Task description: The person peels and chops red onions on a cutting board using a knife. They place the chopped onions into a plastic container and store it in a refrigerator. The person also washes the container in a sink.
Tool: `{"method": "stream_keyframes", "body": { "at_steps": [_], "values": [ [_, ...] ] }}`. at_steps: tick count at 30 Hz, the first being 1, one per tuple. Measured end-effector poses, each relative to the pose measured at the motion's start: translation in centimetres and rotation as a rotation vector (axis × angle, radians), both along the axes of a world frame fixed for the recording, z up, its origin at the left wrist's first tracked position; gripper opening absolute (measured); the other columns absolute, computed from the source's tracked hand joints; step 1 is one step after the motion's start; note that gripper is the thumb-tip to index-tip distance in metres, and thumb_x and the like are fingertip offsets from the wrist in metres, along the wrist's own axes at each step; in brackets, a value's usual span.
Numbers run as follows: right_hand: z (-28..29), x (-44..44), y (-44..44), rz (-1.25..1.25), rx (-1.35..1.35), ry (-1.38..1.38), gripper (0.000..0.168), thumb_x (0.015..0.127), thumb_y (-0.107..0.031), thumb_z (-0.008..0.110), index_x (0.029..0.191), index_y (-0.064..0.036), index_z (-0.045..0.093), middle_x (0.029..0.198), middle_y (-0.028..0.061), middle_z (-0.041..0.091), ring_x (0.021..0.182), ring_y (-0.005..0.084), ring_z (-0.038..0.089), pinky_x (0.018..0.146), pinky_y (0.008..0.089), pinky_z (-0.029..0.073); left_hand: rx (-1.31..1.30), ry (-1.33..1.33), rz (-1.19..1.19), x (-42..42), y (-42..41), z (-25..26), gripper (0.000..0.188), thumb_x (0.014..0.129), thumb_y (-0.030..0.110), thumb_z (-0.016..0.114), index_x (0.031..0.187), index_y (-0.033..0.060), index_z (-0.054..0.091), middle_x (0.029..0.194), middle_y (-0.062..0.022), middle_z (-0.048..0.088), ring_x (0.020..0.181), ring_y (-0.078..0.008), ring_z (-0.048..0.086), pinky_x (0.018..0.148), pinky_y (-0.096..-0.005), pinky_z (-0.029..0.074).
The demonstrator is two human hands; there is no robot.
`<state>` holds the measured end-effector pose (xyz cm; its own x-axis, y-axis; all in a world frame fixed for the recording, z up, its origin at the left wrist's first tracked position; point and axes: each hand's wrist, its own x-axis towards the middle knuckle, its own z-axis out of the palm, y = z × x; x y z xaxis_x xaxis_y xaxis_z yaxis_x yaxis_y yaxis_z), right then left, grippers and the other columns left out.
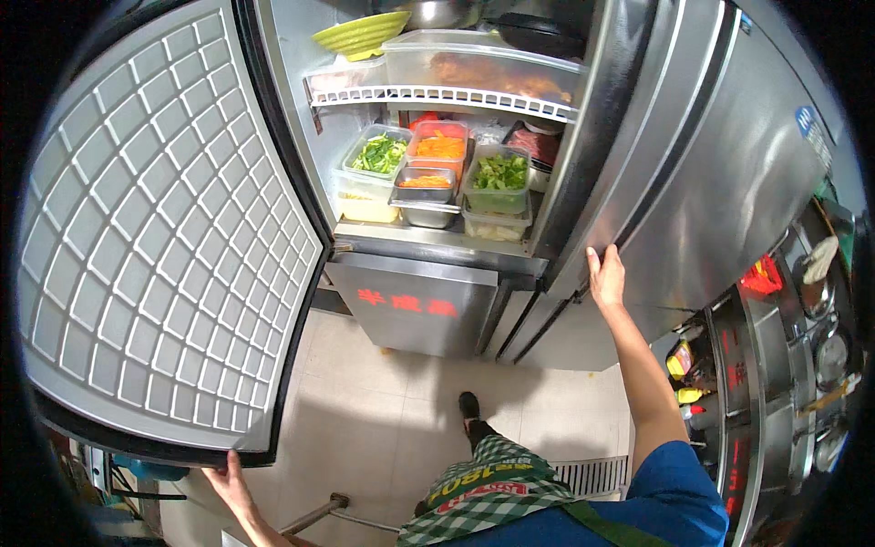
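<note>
At the lower left, my left hand [229, 482] is at the bottom edge of an open refrigerator door [164, 246], thumb against its dark gasket; some fingers are hidden behind the door. My right hand [606, 277] touches the lower edge area of a closed steel door [724, 171] on the right. Between them stands the open compartment. Its lower level holds plastic tubs of cut green vegetables [380, 153], shredded carrot [439, 145] and leafy greens [500, 172], beside a small steel pan [425, 183]. A long plastic bin [478, 61] sits on the white wire shelf [444, 96].
Below the compartment is a closed steel door [417, 301] with red writing. A steel counter [765, 342] with pans and bottles runs along the right. A metal rail [314, 516] and a floor drain grate [591, 476] lie near my feet. Green plates [362, 34] lean on the top shelf.
</note>
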<state>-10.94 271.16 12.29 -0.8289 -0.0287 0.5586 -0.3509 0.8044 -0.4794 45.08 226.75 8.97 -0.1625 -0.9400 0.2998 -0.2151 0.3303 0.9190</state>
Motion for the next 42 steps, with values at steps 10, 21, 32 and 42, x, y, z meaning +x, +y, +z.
{"method": "stream_keyframes", "body": {
  "at_steps": [10, 21, 32, 42],
  "values": [
    [-0.1, -4.2, 0.3, 0.063, 0.145, 0.066, 0.031, 0.087, -0.026, 0.058, 0.096, 0.001, 0.048, 0.072, 0.0222, 0.056, 0.065, 0.0392, 0.056, 0.058, 0.0454, 0.045, 0.404, 0.18, 0.494, -2.7, -2.9, -0.3, 0.068, 0.073, 0.027, 0.058, 0.134, 0.0129, 0.034, 0.13, -0.0053, 0.041, 0.115, -0.0227, 0.039, 0.091, -0.0439, 0.027],
    [-2.4, 0.0, -10.9, 0.773, 0.775, -0.993, 0.045, 0.084, -0.047, 0.051, 0.105, -0.007, 0.056, 0.1, 0.0142, 0.062, 0.097, 0.0336, 0.058, 0.078, 0.0454, 0.046, 1.305, 0.411, 0.146, -18.5, 0.0, -12.0, 0.047, 0.083, 0.027, 0.057, 0.121, 0.0046, 0.04, 0.098, -0.0172, 0.052, 0.078, -0.0281, 0.054, 0.068, -0.0399, 0.047],
    [7.3, -8.0, -31.0, 1.134, 0.101, -0.312, 0.01, 0.084, -0.012, 0.056, 0.091, -0.005, 0.058, 0.074, 0.0128, 0.059, 0.068, 0.0289, 0.06, 0.063, 0.0379, 0.047, 0.916, -0.241, -0.56, -36.7, -2.2, -6.8, 0.039, 0.085, 0.026, 0.059, 0.116, 0.0041, 0.052, 0.102, -0.0088, 0.06, 0.09, -0.0188, 0.058, 0.077, -0.0319, 0.047],
    [4.1, -15.3, -44.5, 1.09, 0.847, -0.137, 0.014, 0.076, -0.006, 0.057, 0.083, 0.004, 0.063, 0.08, 0.0219, 0.062, 0.078, 0.035, 0.063, 0.072, 0.0414, 0.051, 0.553, -0.049, -0.851, -45.5, -4.5, 0.5, 0.023, 0.086, 0.012, 0.058, 0.107, 0.0019, 0.057, 0.096, -0.0052, 0.062, 0.087, -0.012, 0.057, 0.078, -0.0264, 0.046]
  ]
}}
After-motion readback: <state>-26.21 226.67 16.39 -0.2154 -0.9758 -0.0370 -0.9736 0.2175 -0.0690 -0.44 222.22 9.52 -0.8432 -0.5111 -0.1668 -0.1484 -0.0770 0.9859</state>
